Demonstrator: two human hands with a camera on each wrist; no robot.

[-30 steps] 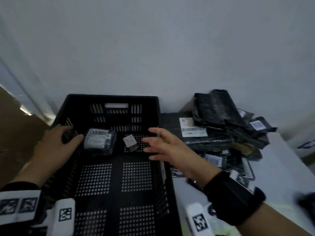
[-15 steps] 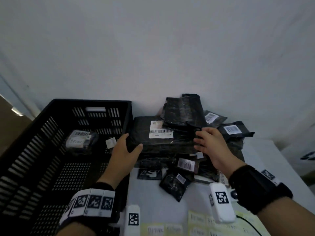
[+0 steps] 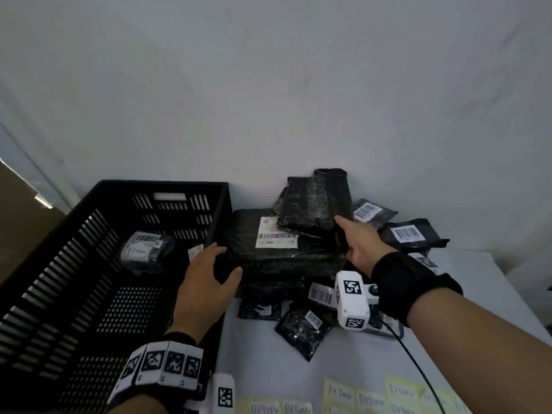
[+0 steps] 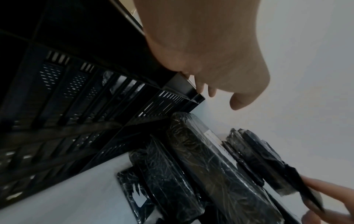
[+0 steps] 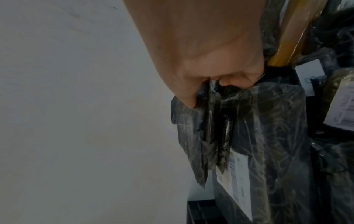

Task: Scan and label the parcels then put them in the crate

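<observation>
A black slatted crate [image 3: 161,184] stands at the left with a labelled parcel [image 3: 143,249] and a small one [image 3: 195,253] inside. Right of it lies a pile of black plastic parcels. The big flat parcel [image 3: 277,258] carries a white barcode label. On top of it rests a smaller black parcel [image 3: 316,201]. My right hand [image 3: 355,240] pinches that top parcel's edge between thumb and fingers, as the right wrist view shows at the hand [image 5: 210,84]. My left hand [image 3: 209,273] hovers with spread fingers by the big parcel's left end, over the crate's rim [image 4: 184,84].
Small black parcels [image 3: 298,327] with barcode labels lie on the white table [image 3: 268,369] in front of the pile. Yellow notes marked RETURN [image 3: 370,398] line the near edge. A black cable [image 3: 418,369] trails at the right. A plain wall rises close behind.
Both hands left the crate and moved right to the pile. The left hand came to the big parcel's left end, and the right hand took hold of the top parcel.
</observation>
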